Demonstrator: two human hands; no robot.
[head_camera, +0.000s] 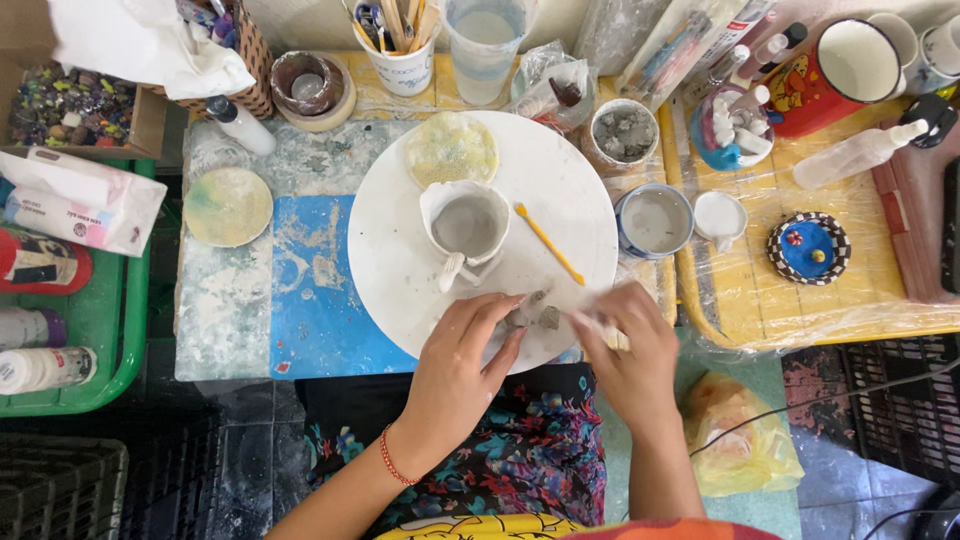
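A round white turntable (400, 260) sits on the table (230, 310), whose top is blue and grey and smeared with dried clay. On the turntable stands an unfired pale clay mug (464, 226), irregular in outline, its handle pointing toward the person. Just right of the mug lies a thin yellow modelling tool (547, 242), slanting toward the near rim. Beyond the mug a flat, speckled yellowish disc (452, 149) rests on the turntable's far edge.

The small grey clay lumps (540, 315) lie on the turntable's near edge, between the two hands; they are dull, rough and uneven. The left hand (462, 370) lies loosely open, palm down, fingertips resting on or beside the lumps, gripping nothing that can be seen. The right hand (628, 345) is curled around a whitish piece at its fingertips; blur hides what it is and how tightly it is pinched.

Right of the turntable stand a blue-rimmed bowl (654, 220) of grey slip and a small white cup (719, 216); beyond them is a pot of grey clay chunks (624, 131). Farther right, on yellow plastic-covered surface, sit a blue dish with a checkered rim (808, 248) and a red mug (835, 72). Left of the turntable lies a round yellow-green disc (228, 206), and a green tray (100, 330) holding bottles is at the far left.
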